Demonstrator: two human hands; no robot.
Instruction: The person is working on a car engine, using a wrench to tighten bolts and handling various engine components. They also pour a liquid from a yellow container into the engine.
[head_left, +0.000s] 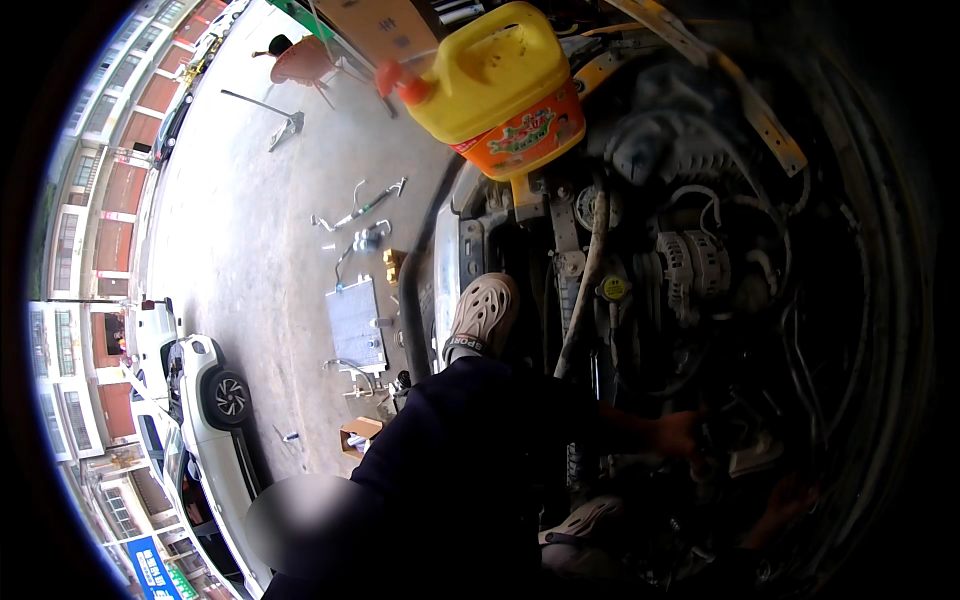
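Dark sleeves reach into a shadowy engine bay. My left hand (680, 434) is low among the engine parts, its fingers curled round something dark that I cannot make out. Beside it is a pale, boxy part (755, 455). Further right and lower, in deep shade, my right hand (788, 500) has its fingers apart near the bay's edge; nothing shows in it. Above the hands sits a ribbed metal alternator (692, 265). A thick hose (590, 275) and a yellow-green cap (613, 289) lie to its left.
A yellow jug (500, 70) with a red cap stands at the bay's upper edge. Two beige clogs (484, 308) rest at the car's front. On the floor lie a flat radiator-like panel (356, 325), metal pipes (362, 207) and a cardboard box (360, 436). A white car (215, 440) stands left.
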